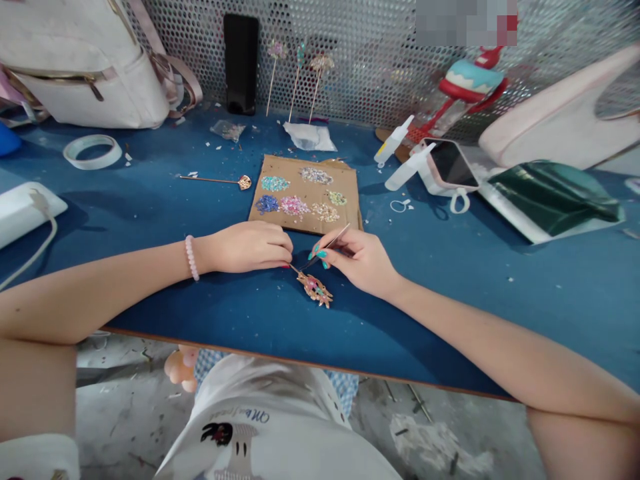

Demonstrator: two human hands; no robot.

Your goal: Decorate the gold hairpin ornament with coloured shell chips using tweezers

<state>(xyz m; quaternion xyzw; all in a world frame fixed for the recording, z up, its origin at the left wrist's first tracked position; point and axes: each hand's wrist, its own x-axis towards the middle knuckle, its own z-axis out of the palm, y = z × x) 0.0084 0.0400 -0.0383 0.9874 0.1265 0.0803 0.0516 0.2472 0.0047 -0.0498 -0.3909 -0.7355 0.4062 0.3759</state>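
Observation:
My left hand is closed, pinching the stem of a gold hairpin whose ornate head carries pink and green stones. That head hangs just over the blue table, below and between my hands. In my right hand, closed with its fingertips together, is a pair of thin metal tweezers; their points reach toward the neck of the hairpin. Right behind both hands lies a cardboard piece bearing small heaps of chips: blue, pink, turquoise, clear, yellow-green and pale gold.
Another gold hairpin lies left of the cardboard. Two white glue bottles and a boxy white case stand to the right. Three decorated sticks and a black phone lean at the back. A tape roll sits left.

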